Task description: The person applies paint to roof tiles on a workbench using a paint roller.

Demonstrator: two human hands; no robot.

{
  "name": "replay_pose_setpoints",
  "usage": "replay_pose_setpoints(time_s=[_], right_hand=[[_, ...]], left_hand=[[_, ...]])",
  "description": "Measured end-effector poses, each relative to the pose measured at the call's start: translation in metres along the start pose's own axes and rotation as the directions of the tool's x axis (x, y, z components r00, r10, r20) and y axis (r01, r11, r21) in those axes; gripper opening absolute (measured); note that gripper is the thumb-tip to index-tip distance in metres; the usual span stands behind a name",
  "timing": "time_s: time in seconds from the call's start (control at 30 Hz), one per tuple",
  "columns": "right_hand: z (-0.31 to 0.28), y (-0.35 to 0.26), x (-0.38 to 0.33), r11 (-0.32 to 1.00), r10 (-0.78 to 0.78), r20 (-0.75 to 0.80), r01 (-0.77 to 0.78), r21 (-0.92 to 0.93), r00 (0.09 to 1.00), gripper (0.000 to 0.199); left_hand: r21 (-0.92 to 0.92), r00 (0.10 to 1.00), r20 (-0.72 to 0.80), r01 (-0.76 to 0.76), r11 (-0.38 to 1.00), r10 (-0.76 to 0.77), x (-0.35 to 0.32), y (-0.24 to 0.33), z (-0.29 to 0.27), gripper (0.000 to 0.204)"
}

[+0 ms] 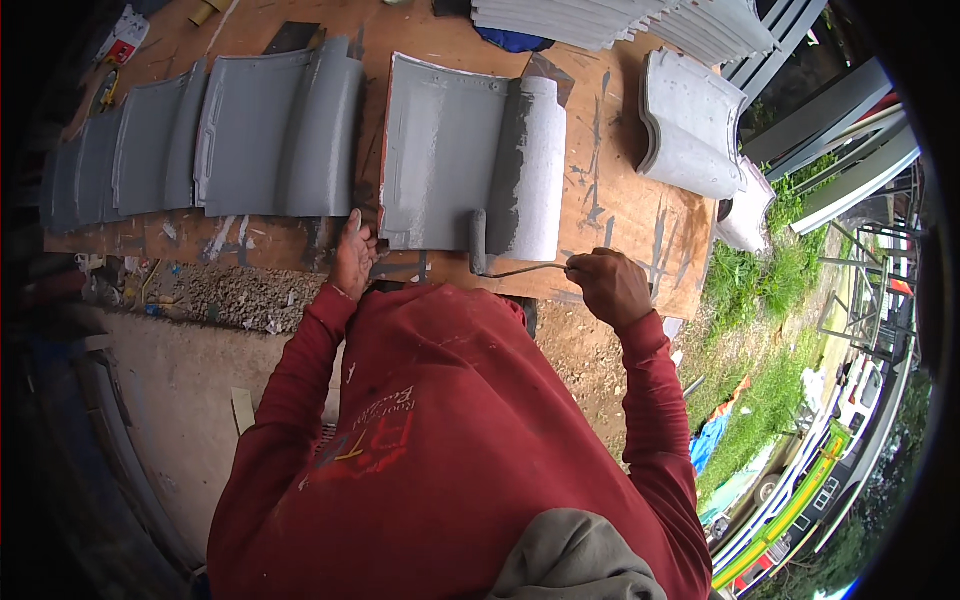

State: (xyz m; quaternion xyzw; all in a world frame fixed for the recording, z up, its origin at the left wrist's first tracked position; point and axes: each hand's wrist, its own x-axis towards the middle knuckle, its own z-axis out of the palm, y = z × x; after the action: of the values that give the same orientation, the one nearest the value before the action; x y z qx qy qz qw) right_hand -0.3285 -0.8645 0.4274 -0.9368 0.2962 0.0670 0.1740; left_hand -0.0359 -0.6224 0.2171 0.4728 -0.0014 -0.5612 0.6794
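My right hand is closed round the handle end of a small paint roller, whose wire frame runs left from my fingers. The grey-coated roller head rests upright against the near edge of a curved roof tile. Wet grey paint covers the tile's left and middle, while a strip along its raised right side is still pale. My left hand is at the table's near edge, just off the tile's lower left corner, fingers apart and nothing in them.
Several grey-painted tiles stand in a row on the left of the wooden table. An unpainted tile lies at the right, with stacked pale tiles behind. Grass and long metal profiles are beyond the right edge.
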Motion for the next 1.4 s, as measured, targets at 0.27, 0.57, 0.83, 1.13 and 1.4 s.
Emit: replay_pose_setpoints(time_s=[0.27, 0.57, 0.83, 1.13, 1.4], right_hand=[[-0.057, 0.055, -0.071, 0.983, 0.183, -0.157, -0.185, -0.001, 0.971, 0.01], [0.046, 0.003, -0.104, 0.058, 0.258, 0.295, -0.319, 0.946, 0.92, 0.053], [0.081, -0.019, -0.09, -0.097, 0.337, 0.484, -0.481, 0.871, 0.808, 0.034], [0.073, -0.022, 0.09, 0.114, 0.413, 0.095, -0.155, 0.981, 0.906, 0.023], [0.051, -0.02, 0.119, 0.226, 0.423, 0.114, -0.226, 0.947, 0.899, 0.024]], left_hand=[[0.015, 1.0, 0.009, -0.029, 0.999, 0.029, 0.0, -0.004, -0.003, 0.079], [0.024, 1.0, -0.011, 0.003, 1.0, -0.003, 0.003, -0.002, -0.007, 0.078], [0.005, 0.996, -0.051, -0.075, 0.997, 0.075, -0.004, -0.003, 0.006, 0.074], [0.021, 0.996, -0.059, -0.072, 0.997, 0.073, -0.005, -0.006, 0.005, 0.073], [-0.082, 0.979, -0.171, -0.122, 0.989, 0.106, 0.005, -0.032, -0.013, 0.052]])
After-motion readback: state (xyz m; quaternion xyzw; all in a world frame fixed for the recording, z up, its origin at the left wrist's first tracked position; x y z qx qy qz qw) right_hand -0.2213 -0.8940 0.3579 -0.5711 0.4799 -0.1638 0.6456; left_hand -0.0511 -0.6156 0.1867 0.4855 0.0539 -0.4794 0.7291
